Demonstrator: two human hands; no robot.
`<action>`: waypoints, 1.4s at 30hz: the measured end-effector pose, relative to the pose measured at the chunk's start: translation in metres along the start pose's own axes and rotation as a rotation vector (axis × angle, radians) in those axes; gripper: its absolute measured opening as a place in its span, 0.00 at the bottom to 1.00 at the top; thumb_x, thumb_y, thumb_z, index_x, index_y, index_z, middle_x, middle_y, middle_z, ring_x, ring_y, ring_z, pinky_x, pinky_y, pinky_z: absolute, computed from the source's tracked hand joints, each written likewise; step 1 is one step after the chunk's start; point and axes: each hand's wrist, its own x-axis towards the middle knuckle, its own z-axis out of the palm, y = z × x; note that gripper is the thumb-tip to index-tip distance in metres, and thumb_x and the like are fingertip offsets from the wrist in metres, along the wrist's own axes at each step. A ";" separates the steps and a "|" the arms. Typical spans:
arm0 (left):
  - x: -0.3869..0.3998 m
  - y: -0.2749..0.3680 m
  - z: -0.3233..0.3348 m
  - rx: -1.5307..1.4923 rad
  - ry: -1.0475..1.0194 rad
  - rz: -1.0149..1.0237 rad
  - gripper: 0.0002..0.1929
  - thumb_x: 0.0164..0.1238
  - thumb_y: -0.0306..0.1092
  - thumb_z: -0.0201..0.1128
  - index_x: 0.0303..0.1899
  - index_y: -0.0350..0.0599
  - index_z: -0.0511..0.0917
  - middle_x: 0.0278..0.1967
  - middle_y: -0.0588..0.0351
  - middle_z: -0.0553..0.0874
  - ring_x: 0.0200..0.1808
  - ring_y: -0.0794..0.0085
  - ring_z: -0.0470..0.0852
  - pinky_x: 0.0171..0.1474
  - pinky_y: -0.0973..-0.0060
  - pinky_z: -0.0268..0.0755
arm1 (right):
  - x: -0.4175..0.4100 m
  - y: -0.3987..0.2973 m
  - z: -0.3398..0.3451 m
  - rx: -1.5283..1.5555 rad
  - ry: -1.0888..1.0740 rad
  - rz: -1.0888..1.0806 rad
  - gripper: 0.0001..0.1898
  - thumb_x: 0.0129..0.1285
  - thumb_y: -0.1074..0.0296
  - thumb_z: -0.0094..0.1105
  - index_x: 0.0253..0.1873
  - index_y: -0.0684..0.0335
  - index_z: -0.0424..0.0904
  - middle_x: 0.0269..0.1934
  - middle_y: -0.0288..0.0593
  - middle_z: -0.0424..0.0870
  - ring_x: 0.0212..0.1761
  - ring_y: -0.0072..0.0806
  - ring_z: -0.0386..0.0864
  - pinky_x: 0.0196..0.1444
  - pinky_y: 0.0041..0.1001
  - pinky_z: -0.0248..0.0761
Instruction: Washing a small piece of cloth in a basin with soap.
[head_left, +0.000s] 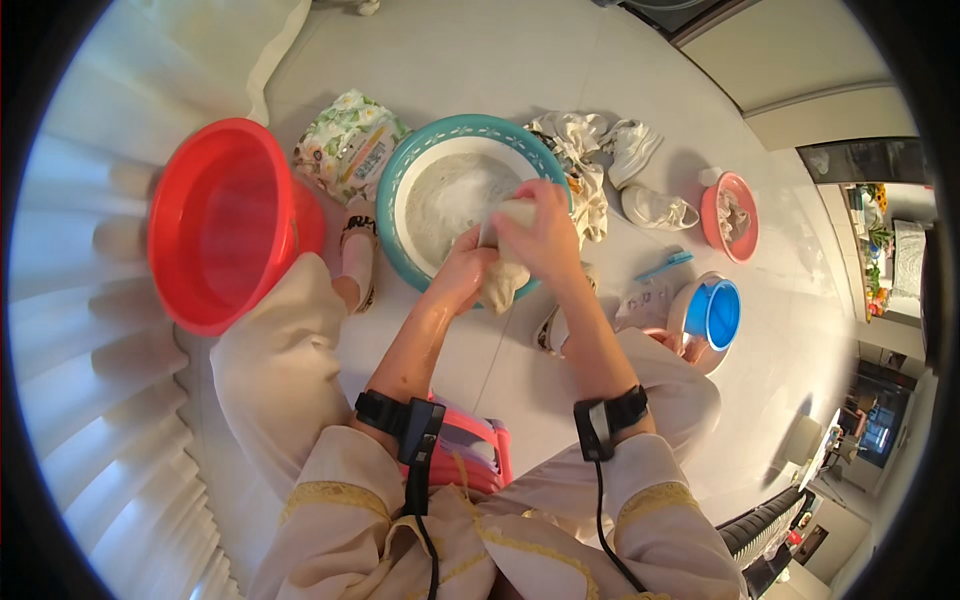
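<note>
Over the right side of a teal-rimmed basin (409, 259) of cloudy, foamy water, both my hands grip a wet off-white cloth (504, 283). My left hand (463, 271) holds it from below left. My right hand (546, 229) has its fingers over the upper part, and the cloth's lower end hangs across the basin's near rim. What lies inside the bunched cloth cannot be told. Crumpled fabric (589, 187) lies against the basin's right side, and a flower-printed bag (352, 146) leans at its upper left.
A large red bucket (217, 225) stands left by a curtain. To the right are white shoes (656, 208), a blue brush (665, 265), a small pink basin (729, 217) with cloth in it, and a blue container (712, 315). A pink plastic item (480, 457) lies between my legs.
</note>
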 end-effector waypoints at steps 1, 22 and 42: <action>0.000 -0.002 -0.003 0.029 -0.013 0.024 0.20 0.62 0.26 0.49 0.57 0.37 0.66 0.48 0.51 0.77 0.48 0.68 0.78 0.49 0.71 0.72 | 0.002 0.003 0.003 0.020 0.010 0.092 0.23 0.53 0.56 0.64 0.48 0.62 0.68 0.43 0.45 0.74 0.44 0.31 0.76 0.42 0.28 0.72; 0.012 0.011 -0.011 -0.093 -0.059 0.011 0.25 0.49 0.22 0.43 0.54 0.34 0.70 0.50 0.49 0.76 0.51 0.65 0.76 0.53 0.70 0.70 | -0.001 0.001 -0.037 0.721 -0.217 0.302 0.28 0.53 0.60 0.64 0.57 0.58 0.63 0.50 0.49 0.70 0.52 0.46 0.72 0.49 0.42 0.70; 0.001 -0.016 0.000 -0.309 -0.157 -0.076 0.44 0.61 0.72 0.33 0.63 0.39 0.59 0.59 0.52 0.69 0.60 0.64 0.68 0.60 0.63 0.60 | 0.000 -0.014 -0.002 -0.103 -0.121 0.344 0.25 0.46 0.53 0.66 0.49 0.54 0.71 0.46 0.55 0.71 0.47 0.55 0.72 0.46 0.44 0.70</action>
